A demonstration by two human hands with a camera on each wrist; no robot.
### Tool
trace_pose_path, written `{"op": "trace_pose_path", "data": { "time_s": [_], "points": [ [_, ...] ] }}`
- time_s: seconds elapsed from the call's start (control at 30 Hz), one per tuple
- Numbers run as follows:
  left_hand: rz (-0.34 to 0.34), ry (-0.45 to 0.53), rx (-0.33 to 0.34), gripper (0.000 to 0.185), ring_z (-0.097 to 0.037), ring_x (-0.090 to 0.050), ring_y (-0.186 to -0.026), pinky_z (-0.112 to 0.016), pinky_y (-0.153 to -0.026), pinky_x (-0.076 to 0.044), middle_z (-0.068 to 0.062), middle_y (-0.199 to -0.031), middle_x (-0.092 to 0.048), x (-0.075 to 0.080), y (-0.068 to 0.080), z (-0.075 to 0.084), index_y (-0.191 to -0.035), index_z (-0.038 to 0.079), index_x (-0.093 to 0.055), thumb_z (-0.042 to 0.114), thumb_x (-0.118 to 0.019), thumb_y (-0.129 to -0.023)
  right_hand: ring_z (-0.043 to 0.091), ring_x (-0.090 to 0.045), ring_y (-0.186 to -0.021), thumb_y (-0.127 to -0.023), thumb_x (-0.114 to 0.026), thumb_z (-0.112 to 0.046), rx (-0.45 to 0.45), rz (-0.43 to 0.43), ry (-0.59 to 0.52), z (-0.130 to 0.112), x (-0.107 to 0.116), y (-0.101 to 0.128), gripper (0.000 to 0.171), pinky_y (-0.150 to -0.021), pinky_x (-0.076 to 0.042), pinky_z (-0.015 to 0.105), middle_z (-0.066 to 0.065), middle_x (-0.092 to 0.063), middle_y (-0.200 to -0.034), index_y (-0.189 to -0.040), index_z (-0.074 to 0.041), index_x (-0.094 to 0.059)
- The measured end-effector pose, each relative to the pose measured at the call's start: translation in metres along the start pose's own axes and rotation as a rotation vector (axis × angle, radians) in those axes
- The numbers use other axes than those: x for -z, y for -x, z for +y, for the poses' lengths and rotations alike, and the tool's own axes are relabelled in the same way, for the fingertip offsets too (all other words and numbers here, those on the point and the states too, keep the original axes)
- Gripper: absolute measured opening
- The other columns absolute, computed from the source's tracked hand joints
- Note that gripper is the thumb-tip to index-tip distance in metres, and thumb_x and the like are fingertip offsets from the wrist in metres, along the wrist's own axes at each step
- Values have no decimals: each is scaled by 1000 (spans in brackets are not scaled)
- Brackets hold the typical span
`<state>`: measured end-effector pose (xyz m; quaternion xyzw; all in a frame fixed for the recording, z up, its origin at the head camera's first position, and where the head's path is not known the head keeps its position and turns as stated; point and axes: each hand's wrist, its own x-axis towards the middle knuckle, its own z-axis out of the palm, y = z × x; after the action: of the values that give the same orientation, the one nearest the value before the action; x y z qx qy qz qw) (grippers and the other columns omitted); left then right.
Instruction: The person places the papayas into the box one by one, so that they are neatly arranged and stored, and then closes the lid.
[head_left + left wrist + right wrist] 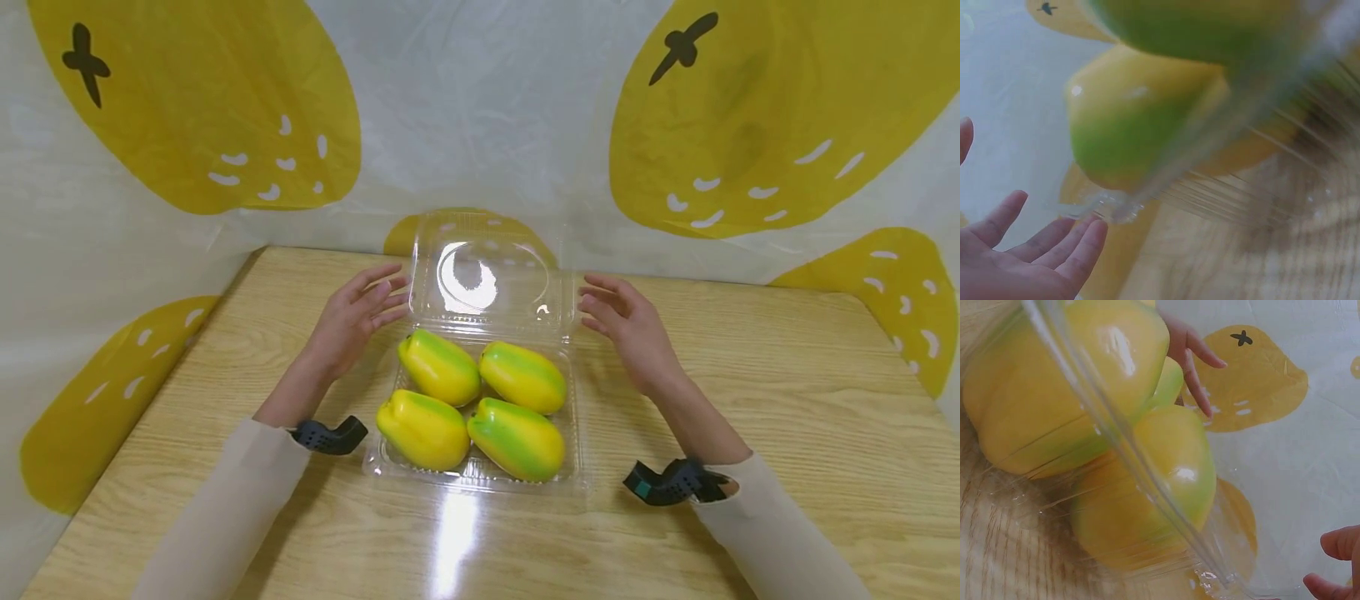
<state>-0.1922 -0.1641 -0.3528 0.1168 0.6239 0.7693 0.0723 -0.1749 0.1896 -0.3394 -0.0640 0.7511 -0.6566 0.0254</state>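
Observation:
A clear plastic clamshell box (480, 483) stands on the wooden table and holds several yellow-green peppers (438, 367). Its lid (487, 275) stands open at the back. My left hand (371, 300) hovers at the lid's left edge and my right hand (607, 304) at its right edge, both with fingers straight and relaxed. Whether the fingertips touch the lid is unclear. In the left wrist view my left hand (1029, 256) lies open below a blurred pepper (1129, 125). The right wrist view shows peppers (1147, 487) through the box wall and my right fingertips (1335, 562).
The wooden table (787, 400) extends to both sides and in front of the box. A white plastic sheet with large yellow fruit prints (750, 125) hangs behind and along the left side. Black wrist mounts (330, 435) sit on both sleeves.

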Motion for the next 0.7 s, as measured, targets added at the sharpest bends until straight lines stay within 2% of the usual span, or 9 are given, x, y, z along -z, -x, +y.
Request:
{"op": "trace_pose_path", "data": {
  "time_s": [0.1,0.3,0.4,0.57,0.7],
  "points": [
    [-1,4,-16,49,-47,-41,-125,-47,-103,-38,-32,-140,-36,1,1,4,-143,-2,-33,20,-46,-102,34,-49,-119,-99,-53,-23,20,8,10,-5,1,2,49,-94,-47,31,24,-47,-134,-140,1,-41],
    [-3,-2,-31,45,-43,-45,-125,-49,-103,-38,-29,-138,-45,4,2,10,-143,4,-34,20,-45,-103,23,-53,-112,-98,-55,-25,41,7,-11,-13,2,7,48,-93,-47,29,13,-52,-128,-139,-1,-43],
    [-3,-33,-33,47,-42,-45,-124,-49,-102,-38,-26,-136,-48,6,3,13,-144,5,-33,21,-45,-102,21,-54,-109,-98,-55,-25,47,5,-19,-16,3,9,48,-91,-48,27,13,-53,-128,-138,-2,-44],
    [22,-119,-31,50,-37,-50,-120,-48,-100,-40,-23,-134,-53,6,4,18,-145,5,-35,23,-50,-101,23,-53,-106,-98,-55,-27,70,7,17,-18,4,11,46,-83,-50,24,13,-54,-129,-138,-5,-46],
    [38,-131,-38,50,-34,-53,-112,-42,-94,-44,-23,-132,-54,3,6,22,-144,5,-37,22,-53,-99,27,-55,-106,-98,-55,-25,92,-6,-20,-19,4,13,46,-82,-50,24,13,-53,-128,-138,-5,-45]
  ]
}}
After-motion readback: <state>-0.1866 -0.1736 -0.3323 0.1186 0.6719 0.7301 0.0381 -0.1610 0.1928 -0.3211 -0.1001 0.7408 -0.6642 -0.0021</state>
